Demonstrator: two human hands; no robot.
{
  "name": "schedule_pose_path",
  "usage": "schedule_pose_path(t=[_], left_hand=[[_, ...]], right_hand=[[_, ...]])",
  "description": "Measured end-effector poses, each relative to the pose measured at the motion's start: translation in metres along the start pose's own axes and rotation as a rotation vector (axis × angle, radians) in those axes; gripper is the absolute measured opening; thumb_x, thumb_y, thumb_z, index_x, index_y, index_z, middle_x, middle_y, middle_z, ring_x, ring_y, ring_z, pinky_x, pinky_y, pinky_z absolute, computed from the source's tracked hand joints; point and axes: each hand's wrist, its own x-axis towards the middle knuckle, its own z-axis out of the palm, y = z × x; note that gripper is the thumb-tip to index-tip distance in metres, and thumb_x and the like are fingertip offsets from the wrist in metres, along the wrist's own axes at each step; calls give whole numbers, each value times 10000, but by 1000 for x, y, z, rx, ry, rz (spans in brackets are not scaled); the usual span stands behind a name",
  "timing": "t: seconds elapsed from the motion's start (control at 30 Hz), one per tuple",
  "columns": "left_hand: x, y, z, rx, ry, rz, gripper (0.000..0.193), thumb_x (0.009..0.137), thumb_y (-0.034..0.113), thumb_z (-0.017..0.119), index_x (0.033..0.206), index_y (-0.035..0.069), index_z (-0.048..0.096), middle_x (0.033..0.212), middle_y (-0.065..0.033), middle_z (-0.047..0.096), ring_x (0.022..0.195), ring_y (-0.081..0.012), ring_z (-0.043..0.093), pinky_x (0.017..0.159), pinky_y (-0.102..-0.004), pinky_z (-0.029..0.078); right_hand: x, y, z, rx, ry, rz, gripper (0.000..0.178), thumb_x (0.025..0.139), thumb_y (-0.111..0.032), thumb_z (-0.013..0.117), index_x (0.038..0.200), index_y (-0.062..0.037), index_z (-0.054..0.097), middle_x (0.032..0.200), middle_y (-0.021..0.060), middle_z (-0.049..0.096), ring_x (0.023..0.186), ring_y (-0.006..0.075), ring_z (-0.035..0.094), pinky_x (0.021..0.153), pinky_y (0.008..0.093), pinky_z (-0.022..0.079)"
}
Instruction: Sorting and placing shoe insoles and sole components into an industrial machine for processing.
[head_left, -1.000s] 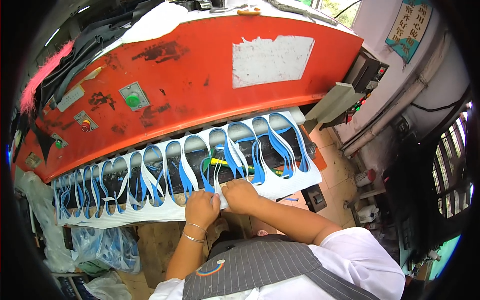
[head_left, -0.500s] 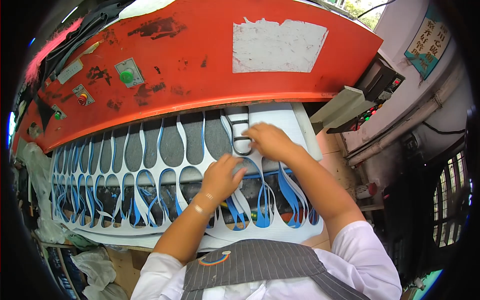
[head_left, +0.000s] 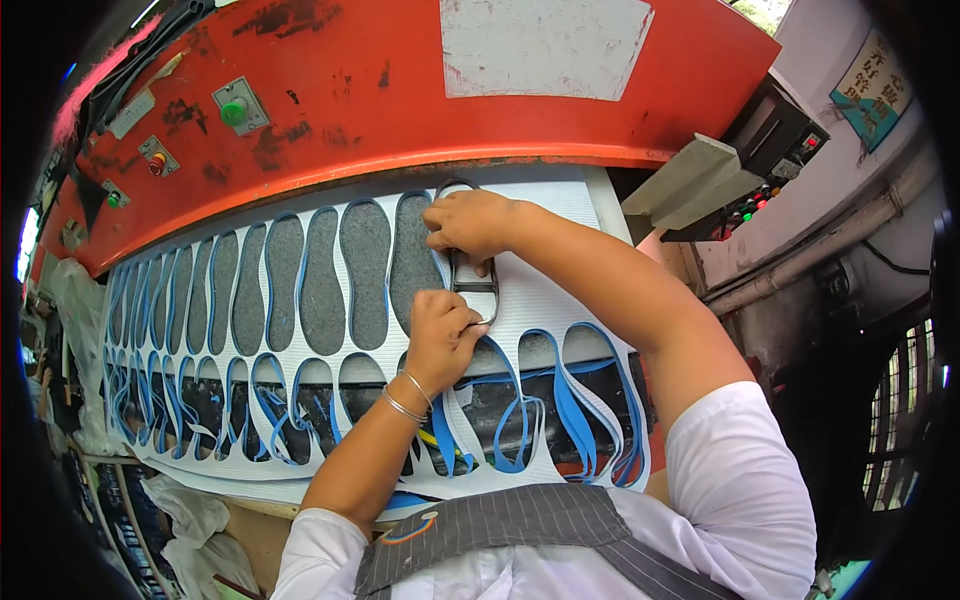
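A sole-shaped metal cutting die [head_left: 476, 287] with crossbars lies on a white ribbed sheet [head_left: 545, 275], just right of the last full sole-shaped hole in the far row. My right hand [head_left: 472, 225] is closed over the die's far part, its fingers curled on the rim and hiding much of it. At the near end, my left hand [head_left: 440, 335] pinches the die's rim between thumb and fingers. Blue shows along the sheet's cut edges. Through the far holes a grey surface [head_left: 365, 262] is visible.
A red machine beam [head_left: 350, 110] spans the far side, carrying a green button [head_left: 234, 111] and a red button [head_left: 157, 163]. At the right stands a control box [head_left: 785, 150] with lit buttons. Cut strips of sheet [head_left: 575, 405] hang over the near edge. Clear plastic [head_left: 80, 330] hangs at the left.
My right hand has moved from the die's right side to its far part. My left hand has come down and closed on the near end. The whole view has shifted slightly.
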Motion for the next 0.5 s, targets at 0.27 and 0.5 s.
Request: schedule_pose_path(t=[0.27,0.5], left_hand=[[-16,1,20,-153,127,-294,465,751,220,711,1109,-17,533,1117,-193,565,1015,-346,534,871,-390,413],[38,15,-1,444,-510,-299,500,793,344,637,1140,1,527,845,-192,657,807,-334,637,798,-402,485]], right_hand=[[-20,-4,30,10,496,-193,101,660,-121,641,745,-76,609,865,42,557,907,231,547,837,328,465],[-92,1,-13,761,1223,264,86,859,-29,556,927,-9,606,800,58,627,687,179,611,704,280,493]])
